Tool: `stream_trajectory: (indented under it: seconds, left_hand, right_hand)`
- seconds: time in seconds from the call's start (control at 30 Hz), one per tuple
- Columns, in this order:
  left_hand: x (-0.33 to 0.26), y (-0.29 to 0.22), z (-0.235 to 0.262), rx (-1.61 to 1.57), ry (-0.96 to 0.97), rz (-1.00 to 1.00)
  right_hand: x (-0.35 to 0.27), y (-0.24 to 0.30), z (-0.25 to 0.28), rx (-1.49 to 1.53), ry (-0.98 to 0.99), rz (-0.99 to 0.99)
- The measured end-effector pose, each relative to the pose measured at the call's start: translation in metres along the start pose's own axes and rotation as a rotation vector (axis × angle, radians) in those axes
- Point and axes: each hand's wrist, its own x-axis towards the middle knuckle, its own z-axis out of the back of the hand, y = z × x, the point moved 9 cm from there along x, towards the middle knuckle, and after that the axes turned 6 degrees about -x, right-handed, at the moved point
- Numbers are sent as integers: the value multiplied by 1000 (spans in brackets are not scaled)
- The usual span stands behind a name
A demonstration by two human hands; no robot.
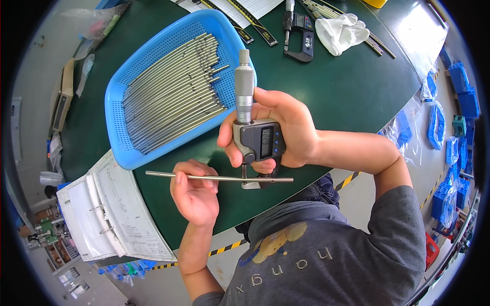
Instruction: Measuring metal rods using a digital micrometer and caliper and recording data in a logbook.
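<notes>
Slim metal rod sits btwn thumb & fingers of the L hand, nearer its L end; toward its R end it crosses the measuring gap of a digital micrometer. Can't tell if both faces touch it. R hand is wrapped round the micrometer's frame, thumb up by the sleeve.

Rod's prob. light, stiff, hard to break; smooth shiny finish, so likely a bit slippery & apt to roll. Best hold: light pinch on the plain shaft, nr mid-length, clear of the gap. Micrometer's likely heavier & more delicate; take it by the frame.

Surface: dark green tabletop w/ blue perforated basket of similar rods, open ring binder, 2nd micrometer, white glove. Room: blue bins far R, yellow-black floor tape below the table edge.
</notes>
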Motion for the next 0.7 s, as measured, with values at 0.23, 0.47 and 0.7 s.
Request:
stream_trajectory:
  seconds: [0.23, 0.47, 0.7]
  left_hand:
    - [0, 1, -4, 3, 47, -12]
    - [1, 1, 7, -52, -105, 53]
    - [5, 0, 8, -141, -29, 54]
  right_hand:
    - [0, 0, 3, -69, -33, 5]
    - [0, -1, 3, -82, -29, -15]
    - [0, 1, 1, -21, 0, 11]
